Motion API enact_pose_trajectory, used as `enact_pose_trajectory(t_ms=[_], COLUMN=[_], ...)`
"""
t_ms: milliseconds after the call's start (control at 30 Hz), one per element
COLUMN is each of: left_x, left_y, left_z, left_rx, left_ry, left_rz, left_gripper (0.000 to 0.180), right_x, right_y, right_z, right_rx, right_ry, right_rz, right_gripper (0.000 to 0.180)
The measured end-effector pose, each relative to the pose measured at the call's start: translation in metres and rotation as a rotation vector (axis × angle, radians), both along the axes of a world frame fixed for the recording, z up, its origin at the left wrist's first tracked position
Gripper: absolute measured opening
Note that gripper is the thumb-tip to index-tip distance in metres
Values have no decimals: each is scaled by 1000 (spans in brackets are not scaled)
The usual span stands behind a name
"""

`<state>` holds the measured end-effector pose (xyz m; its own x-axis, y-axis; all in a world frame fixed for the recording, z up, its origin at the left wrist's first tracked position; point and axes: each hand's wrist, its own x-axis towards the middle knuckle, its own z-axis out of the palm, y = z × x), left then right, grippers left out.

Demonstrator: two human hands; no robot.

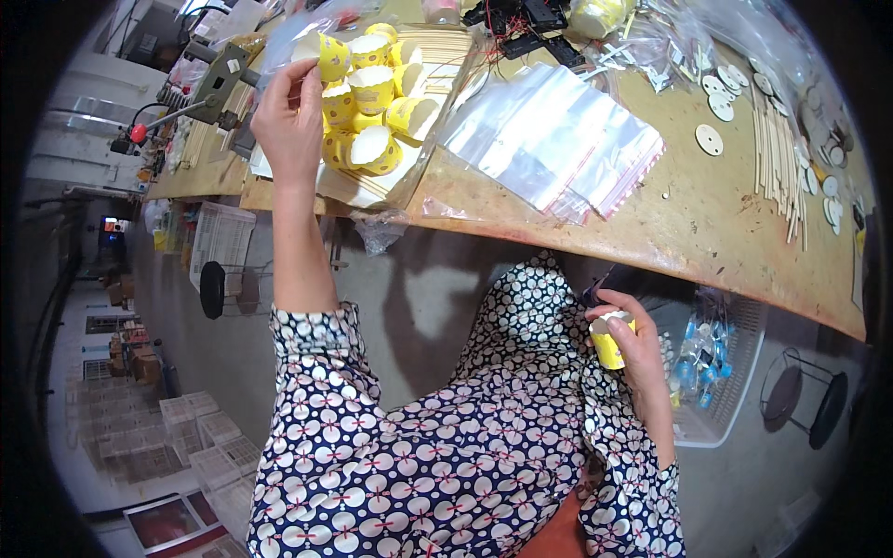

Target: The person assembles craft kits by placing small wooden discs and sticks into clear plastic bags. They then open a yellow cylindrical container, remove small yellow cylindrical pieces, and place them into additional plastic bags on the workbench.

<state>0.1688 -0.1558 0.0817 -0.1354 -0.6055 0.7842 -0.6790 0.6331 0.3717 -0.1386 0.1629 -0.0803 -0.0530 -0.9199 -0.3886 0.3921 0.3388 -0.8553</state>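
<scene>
My left hand (pixel 286 126) reaches over the table at the far left. Its fingertips pinch the rim of a yellow patterned paper cup (pixel 333 58) at the edge of a pile. Several more yellow paper cups (pixel 372 90) with white insides lie heaped there on a clear plastic bag (pixel 406 186). Near my lap, to the right and below the table edge, my right hand (pixel 642 349) is closed around another yellow paper cup (pixel 609 352), its opening tilted up.
Clear zip bags (pixel 549 139) lie mid-table. Thin wooden sticks (pixel 777 163) and round wooden discs (pixel 710 139) are at the right, black wired parts (pixel 530 28) at the back. A lever tool (pixel 219 88) stands left. Below right sits a white basket (pixel 735 409) beside a stool (pixel 826 409).
</scene>
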Motion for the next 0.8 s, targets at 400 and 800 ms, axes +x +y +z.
enact_pose_trajectory(t_ms=[400,800], left_x=[-130,-133], left_y=[204,216], left_z=[-97,-128], left_rx=[1231,1332], left_ry=[-55,78], left_rz=[-953,-842], left_gripper=[21,9], right_x=[0,-6], right_y=[-15,0], right_z=[21,4], right_rx=[-65,-20], right_ry=[-151,-50], right_rz=[27,61], right_gripper=[46,67])
